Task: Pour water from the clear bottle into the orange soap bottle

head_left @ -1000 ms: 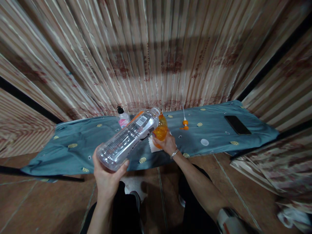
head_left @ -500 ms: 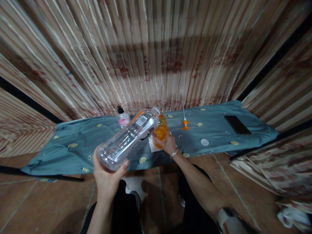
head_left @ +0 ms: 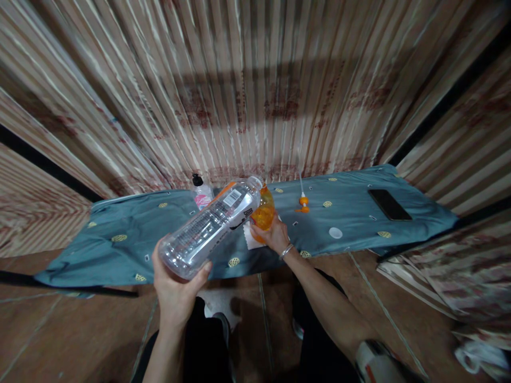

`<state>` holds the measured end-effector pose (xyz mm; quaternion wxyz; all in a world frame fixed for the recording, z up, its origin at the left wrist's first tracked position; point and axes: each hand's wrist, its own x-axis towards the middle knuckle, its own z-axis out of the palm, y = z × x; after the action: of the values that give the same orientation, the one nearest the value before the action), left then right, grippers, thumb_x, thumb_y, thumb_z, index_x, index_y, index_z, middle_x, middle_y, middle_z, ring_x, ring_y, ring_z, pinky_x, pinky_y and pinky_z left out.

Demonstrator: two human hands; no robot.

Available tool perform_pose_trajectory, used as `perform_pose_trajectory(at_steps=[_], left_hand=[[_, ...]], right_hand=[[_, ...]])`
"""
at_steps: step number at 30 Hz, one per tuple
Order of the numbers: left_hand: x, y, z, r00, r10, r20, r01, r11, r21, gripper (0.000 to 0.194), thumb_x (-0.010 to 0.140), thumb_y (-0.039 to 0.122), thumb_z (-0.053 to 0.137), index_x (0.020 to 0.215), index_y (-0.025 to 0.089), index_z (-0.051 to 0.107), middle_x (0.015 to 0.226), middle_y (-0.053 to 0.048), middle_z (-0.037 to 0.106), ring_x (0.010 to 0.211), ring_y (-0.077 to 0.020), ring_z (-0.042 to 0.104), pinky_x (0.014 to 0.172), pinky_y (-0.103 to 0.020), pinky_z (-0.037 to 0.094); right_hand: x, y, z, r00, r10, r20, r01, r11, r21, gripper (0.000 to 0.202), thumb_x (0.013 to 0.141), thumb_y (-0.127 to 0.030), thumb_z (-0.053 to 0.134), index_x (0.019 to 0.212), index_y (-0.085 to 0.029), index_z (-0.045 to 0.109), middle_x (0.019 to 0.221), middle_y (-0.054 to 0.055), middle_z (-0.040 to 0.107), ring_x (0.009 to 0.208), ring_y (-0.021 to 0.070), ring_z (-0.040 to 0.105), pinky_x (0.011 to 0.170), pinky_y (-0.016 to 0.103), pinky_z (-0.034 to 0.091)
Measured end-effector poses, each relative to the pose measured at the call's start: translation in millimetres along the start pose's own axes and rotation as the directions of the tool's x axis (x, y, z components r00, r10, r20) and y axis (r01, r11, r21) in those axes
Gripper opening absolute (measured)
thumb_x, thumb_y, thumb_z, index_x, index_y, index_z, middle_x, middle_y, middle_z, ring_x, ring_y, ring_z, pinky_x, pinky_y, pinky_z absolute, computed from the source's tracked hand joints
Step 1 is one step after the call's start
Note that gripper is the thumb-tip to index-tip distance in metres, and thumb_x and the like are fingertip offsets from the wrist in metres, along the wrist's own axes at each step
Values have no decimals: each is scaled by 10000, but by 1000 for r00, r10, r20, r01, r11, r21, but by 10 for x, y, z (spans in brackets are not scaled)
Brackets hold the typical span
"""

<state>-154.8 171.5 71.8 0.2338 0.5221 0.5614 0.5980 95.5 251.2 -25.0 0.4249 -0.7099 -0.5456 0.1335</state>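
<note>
Clear bottle (head_left: 211,226) aslant in the left hand (head_left: 175,290)

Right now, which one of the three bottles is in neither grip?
The black-topped, pink-marked bottle. Nobody holds it, whereas the left grip holds the large clear bottle and the right grip holds the orange bottle.

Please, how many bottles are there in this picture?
3: a clear bottle, tilted, in the left hand; an orange bottle in the right hand; and a pink-labelled bottle standing behind the clear one. Something small behind them could be hidden.
</note>
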Motion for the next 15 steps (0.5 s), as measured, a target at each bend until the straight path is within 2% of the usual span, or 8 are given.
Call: perform_pose_trajectory(at_steps=[15], left_hand=[[-14,-62,-8,999,31,14,-30,999,-21,992,548,524,987,1387,189,577,1326,-142,663,1185,-345,710,1095,-593,583]], right_hand=[[2,14,-9,1000,-11,8,11,999,36,637,762,-468,872,1280,-213,602,1090,106,846,987,329,836,832,417,677]])
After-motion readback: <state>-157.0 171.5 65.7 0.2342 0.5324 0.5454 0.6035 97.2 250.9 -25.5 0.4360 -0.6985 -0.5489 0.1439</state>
